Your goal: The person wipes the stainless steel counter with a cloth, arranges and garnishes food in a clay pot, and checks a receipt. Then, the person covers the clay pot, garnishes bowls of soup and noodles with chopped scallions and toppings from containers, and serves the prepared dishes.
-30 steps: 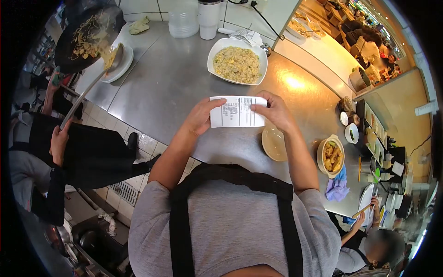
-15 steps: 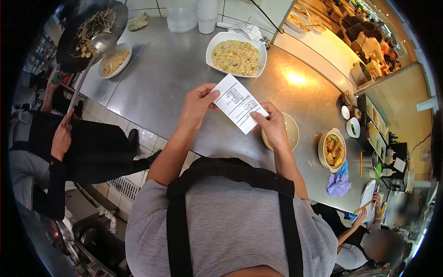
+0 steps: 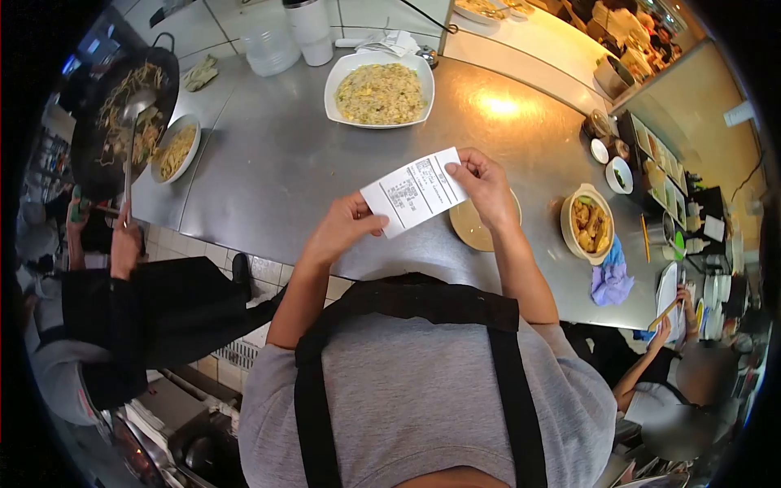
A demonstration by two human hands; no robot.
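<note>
A white printed paper ticket [image 3: 413, 195] is stretched between my hands above the steel counter, its text facing up. My left hand [image 3: 346, 228] pinches its lower left end between thumb and fingers. At the upper right end, my right hand [image 3: 482, 187] grips it the same way. Partly hidden behind my right hand and wrist is a pale round bowl [image 3: 470, 229]. Beyond the ticket, a white square dish of fried rice [image 3: 380, 93] rests on the counter.
On the left, a co-worker's hand [image 3: 125, 248] holds a ladle over a wok [image 3: 98, 163] of noodles beside an oval dish of noodles [image 3: 176, 153]. To the right are a casserole of food [image 3: 590, 224], a purple cloth [image 3: 612, 281] and condiment trays [image 3: 661, 167]. Another person holds papers at far right.
The ticket has turned counterclockwise, its right end now higher and its left end lower. My left hand has come down and my right hand has risen. The co-worker's wok and ladle have shifted.
</note>
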